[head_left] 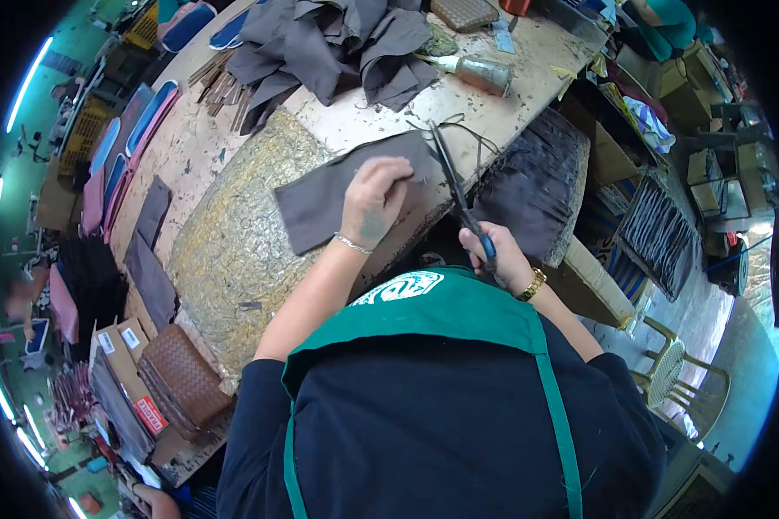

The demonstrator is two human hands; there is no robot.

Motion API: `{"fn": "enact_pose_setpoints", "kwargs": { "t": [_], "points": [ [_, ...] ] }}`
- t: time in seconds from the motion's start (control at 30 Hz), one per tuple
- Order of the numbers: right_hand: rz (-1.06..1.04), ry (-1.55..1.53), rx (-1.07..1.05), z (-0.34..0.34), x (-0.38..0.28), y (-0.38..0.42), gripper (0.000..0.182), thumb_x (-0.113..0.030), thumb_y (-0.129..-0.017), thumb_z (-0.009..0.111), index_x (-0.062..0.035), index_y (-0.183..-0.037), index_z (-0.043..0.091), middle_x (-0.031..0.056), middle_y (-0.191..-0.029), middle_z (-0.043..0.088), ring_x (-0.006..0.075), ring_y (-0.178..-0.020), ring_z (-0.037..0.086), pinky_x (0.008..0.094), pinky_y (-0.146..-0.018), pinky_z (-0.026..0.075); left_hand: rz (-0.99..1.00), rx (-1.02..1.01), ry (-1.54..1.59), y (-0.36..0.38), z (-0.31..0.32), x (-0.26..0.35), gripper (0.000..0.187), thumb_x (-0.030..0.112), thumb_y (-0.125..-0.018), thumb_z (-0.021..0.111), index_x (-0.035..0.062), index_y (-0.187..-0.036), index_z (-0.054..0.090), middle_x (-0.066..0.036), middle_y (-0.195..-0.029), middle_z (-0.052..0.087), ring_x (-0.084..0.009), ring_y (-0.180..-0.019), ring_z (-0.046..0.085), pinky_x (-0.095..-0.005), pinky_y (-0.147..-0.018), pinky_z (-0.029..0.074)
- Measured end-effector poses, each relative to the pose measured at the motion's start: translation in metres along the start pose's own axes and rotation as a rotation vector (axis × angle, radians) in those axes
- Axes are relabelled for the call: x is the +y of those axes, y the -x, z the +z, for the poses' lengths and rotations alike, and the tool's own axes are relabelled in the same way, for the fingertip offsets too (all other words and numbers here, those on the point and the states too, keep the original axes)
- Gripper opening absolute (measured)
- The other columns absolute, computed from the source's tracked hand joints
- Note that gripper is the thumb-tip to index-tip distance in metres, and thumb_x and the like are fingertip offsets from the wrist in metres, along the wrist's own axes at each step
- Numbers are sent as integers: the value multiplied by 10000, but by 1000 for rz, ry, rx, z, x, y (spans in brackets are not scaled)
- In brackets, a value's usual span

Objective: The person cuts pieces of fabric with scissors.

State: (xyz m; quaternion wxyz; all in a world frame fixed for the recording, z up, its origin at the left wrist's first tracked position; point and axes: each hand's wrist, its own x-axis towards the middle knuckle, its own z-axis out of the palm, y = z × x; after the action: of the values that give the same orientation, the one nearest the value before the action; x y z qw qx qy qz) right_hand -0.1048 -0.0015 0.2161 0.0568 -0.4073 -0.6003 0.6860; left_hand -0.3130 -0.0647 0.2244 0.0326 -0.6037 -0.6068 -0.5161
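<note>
A dark grey-brown fabric piece lies flat on the worktable, its right end near the table edge. My left hand is over its middle, fingers curled together and pointing right; whatever they may hold is hidden. In my right hand is a pair of scissors with a blue handle. Their long dark blades point up and away, just past the right end of the fabric. Thin dark trimmings lie curled by the scissor tips.
A heap of dark fabric lies at the back of the worktable, beside a glue-stained jar. A crusted, glue-covered board is at left, near brown woven pieces. Stacked dark strips sit at right, with a chair beyond.
</note>
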Motion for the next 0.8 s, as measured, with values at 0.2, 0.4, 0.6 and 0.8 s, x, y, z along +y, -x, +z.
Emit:
{"fn": "enact_pose_setpoints", "kwargs": {
  "t": [0.2,0.4,0.6,0.8],
  "points": [
    [-10,31,-57,-14,0,1,427,-483,-759,582,-81,-672,463,-11,-471,449,65,-402,429,204,-389,346,-232,685,504,-39,-42,39,230,-17,-773,590,31,-919,420,-80,-889,527,-98,-798,511,-204,-695,419],
    [-33,70,-82,-19,6,-6,428,-486,-756,585,-80,-688,466,-13,-484,460,61,-406,431,198,-387,339,-575,599,78,62,-91,-2,549,34,-781,577,19,-1214,238,-144,-992,494,-174,-890,501,-282,-769,424],
    [-10,137,-93,-22,-2,-3,426,-457,-720,644,-71,-671,473,-26,-500,449,46,-424,411,205,-395,339,-361,68,-776,115,-119,34,730,210,-667,688,41,-1272,316,-193,-1226,384,-336,-1178,310,-440,-976,237],
    [-85,205,-115,-27,2,0,414,-416,-699,684,-56,-684,480,-31,-511,451,42,-438,412,203,-383,316,-54,-473,-596,51,-46,20,341,202,-699,639,170,-1033,581,-66,-1183,469,-256,-1194,354,-482,-949,281]
  ]
}}
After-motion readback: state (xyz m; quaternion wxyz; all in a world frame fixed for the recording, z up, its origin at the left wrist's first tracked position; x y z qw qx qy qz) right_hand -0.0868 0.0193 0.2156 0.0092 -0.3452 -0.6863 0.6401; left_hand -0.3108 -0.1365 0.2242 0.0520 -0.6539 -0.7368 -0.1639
